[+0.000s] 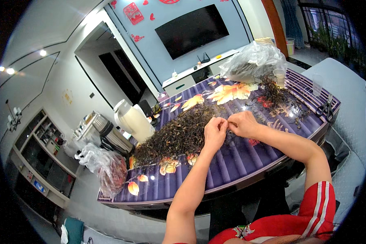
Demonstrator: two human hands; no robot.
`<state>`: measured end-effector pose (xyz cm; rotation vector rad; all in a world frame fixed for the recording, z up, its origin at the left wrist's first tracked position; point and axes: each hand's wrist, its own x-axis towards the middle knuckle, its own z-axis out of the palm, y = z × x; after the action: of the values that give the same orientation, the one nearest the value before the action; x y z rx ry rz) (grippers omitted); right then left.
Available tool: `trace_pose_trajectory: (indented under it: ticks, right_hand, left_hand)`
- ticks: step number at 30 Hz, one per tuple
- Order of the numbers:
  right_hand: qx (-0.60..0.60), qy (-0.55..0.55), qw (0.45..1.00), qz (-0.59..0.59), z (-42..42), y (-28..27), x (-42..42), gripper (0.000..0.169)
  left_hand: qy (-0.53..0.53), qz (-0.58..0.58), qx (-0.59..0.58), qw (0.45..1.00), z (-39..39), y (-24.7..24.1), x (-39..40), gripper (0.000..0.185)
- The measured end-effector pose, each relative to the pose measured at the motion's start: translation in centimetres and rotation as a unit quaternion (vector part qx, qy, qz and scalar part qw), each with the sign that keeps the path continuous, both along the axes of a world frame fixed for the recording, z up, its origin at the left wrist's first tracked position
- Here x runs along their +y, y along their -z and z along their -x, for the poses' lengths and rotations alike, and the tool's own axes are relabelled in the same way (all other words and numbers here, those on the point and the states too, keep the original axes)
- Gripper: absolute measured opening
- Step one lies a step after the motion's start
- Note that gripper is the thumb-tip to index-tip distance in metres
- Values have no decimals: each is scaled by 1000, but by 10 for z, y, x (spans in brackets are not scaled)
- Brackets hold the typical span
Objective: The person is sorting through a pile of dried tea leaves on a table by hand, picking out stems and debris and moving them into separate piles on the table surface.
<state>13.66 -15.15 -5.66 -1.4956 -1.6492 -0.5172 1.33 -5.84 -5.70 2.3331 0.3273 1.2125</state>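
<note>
A large heap of dark, thin, dried plant stems lies across the floral purple tabletop. At the heap's right edge, my left hand and my right hand are close together, thumbs and fingertips pinched. Between the fingertips something very small may be held; it is too small to make out. A smaller pile of similar dark stems sits further back on the right, beside a clear plastic cup.
Around the table's rim stand a cream thermos jug, a steel flask, a filled plastic bag and a large clear bag. Black-handled scissors lie at the right corner, near another clear cup. A grey sofa adjoins.
</note>
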Motion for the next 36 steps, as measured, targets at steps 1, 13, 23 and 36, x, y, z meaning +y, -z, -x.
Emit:
trace_pose_trajectory:
  ticks: [1,13,23,36]
  right_hand:
    - [14,13,1000,15,1,-1,-1,9]
    - [68,-18,986,151,47,-33,57,26]
    - [-181,366,870,277,-83,-20,34,15]
    - [-79,312,947,-15,-120,-21,2,8]
  left_hand:
    - [-5,15,1,1000,0,1,1,7]
    - [-392,-220,2,893,41,-22,40,10]
    - [-343,-200,49,917,32,-14,29,19]
    - [-276,-199,22,940,23,-12,22,12]
